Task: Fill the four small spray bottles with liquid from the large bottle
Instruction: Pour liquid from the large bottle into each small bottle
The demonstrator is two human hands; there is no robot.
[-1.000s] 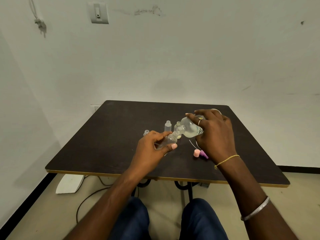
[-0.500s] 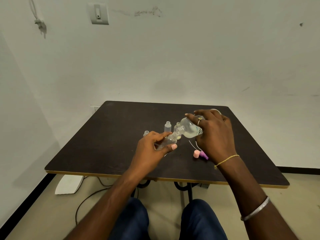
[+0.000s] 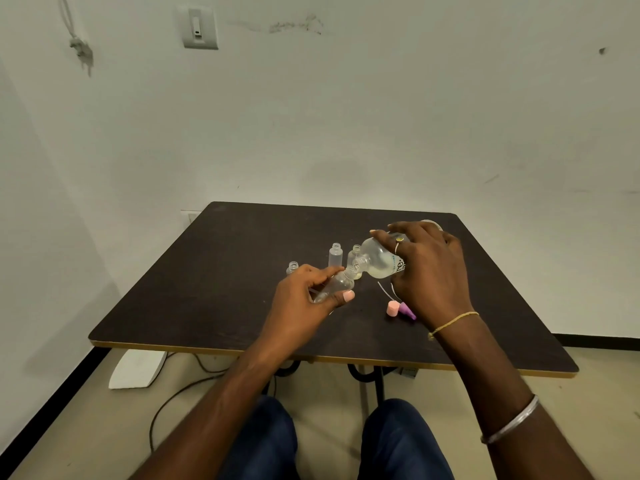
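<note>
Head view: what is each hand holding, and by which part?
The left hand grips a small spray bottle round its body; the right hand grips the large bottle round its body, neck tipped toward the small one's mouth.

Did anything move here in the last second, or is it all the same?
Nothing visibly changed. The right hand still holds the large bottle tipped to the small spray bottle gripped by the left hand; the three other bottles, pink cap and purple cap have not moved.
</note>
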